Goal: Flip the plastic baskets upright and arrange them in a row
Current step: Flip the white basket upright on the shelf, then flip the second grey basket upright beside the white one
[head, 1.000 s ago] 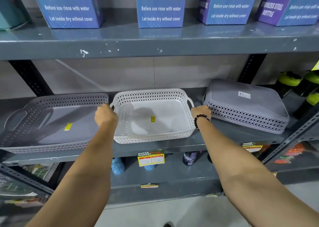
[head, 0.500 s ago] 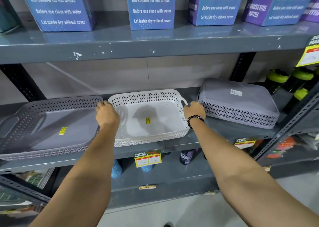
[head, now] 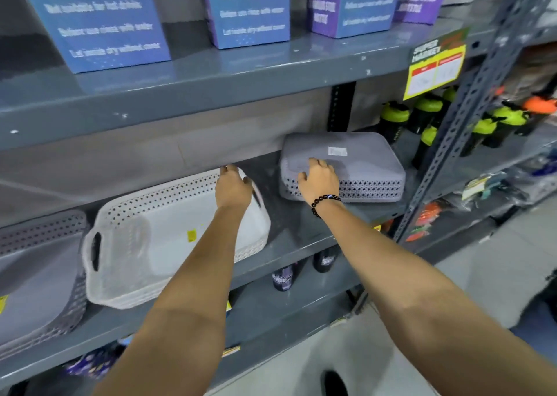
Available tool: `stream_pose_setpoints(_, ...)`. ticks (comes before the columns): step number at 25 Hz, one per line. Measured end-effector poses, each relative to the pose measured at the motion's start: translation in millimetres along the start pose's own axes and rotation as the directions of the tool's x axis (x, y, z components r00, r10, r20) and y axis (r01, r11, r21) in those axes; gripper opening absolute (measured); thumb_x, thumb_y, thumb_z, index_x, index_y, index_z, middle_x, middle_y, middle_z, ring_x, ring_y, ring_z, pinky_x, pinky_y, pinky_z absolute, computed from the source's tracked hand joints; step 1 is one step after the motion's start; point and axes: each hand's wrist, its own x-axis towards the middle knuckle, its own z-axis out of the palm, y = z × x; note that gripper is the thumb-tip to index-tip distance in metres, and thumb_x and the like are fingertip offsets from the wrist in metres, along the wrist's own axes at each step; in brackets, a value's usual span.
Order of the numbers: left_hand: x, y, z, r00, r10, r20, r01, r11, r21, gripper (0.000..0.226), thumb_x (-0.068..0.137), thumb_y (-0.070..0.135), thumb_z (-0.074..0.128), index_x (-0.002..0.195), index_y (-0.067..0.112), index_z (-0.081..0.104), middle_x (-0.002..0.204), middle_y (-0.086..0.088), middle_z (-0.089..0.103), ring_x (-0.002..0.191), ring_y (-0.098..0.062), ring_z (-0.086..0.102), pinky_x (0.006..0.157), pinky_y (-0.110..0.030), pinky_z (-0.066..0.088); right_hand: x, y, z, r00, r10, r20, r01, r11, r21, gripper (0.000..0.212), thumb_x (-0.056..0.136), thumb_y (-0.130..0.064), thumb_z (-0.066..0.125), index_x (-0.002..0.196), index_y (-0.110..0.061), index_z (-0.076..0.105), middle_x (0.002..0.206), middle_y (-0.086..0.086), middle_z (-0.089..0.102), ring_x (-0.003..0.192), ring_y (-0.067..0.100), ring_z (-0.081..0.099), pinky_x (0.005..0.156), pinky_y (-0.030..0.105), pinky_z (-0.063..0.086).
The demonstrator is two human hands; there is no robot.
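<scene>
Three baskets sit on the middle shelf. The overturned grey basket lies at about 2 o'clock from the white basket, bottom up, a white label on its base. The right hand, a dark bead bracelet on its wrist, lies palm-down on that basket's near left corner, fingers spread over the base and thumb down the lattice side; it touches but does not clasp. The left hand sits at the white basket's far right corner, at its 1 o'clock, fingers curled loosely over the rim; whether it grips, I cannot tell. Both forearms reach up and forward, nearly straight. The white basket stands upright, open side up, its long axis running 8 to 2 o'clock, one handle toward 8. At 9 o'clock, an upright grey basket lies just beside it. The overturned one's long axis runs 9 to 3.
</scene>
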Motion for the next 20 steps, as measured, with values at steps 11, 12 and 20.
stream_pose_setpoints(11,70,99,101,0.998,-0.025,0.064,0.027,0.999,-0.039,0.050,0.095,0.027,0.051,0.131,-0.006,0.040,0.133,-0.029,0.044,0.118,-0.046,0.051,0.097,-0.046,0.043,118,130,-23,0.980,0.167,0.107,-0.154,0.981,-0.118,0.055,0.094,-0.024,0.043,0.144,-0.005,0.029,0.149,0.019,0.031,0.139,0.037,0.026,0.110,0.051,0.028)
stream_pose_setpoints(12,73,100,104,0.994,-0.046,0.095,0.050,0.998,-0.038,0.052,0.095,0.030,0.050,0.131,-0.007,0.039,0.135,-0.028,0.043,0.120,-0.046,0.049,0.098,-0.046,0.042,124,136,-22,0.971,0.201,0.132,-0.185,0.975,-0.118,0.058,0.094,-0.026,0.042,0.146,-0.006,0.025,0.153,0.019,0.024,0.142,0.037,0.020,0.113,0.051,0.024)
stream_pose_setpoints(20,92,104,123,0.946,-0.156,0.285,0.176,0.983,-0.044,0.062,0.098,0.046,0.034,0.139,0.000,0.040,0.142,-0.024,0.045,0.131,-0.039,0.043,0.105,-0.039,0.037,155,162,-23,0.847,0.443,0.292,-0.434,0.895,-0.101,0.083,0.088,-0.045,0.045,0.151,-0.007,0.005,0.158,0.020,0.004,0.146,0.037,0.004,0.117,0.057,0.010)
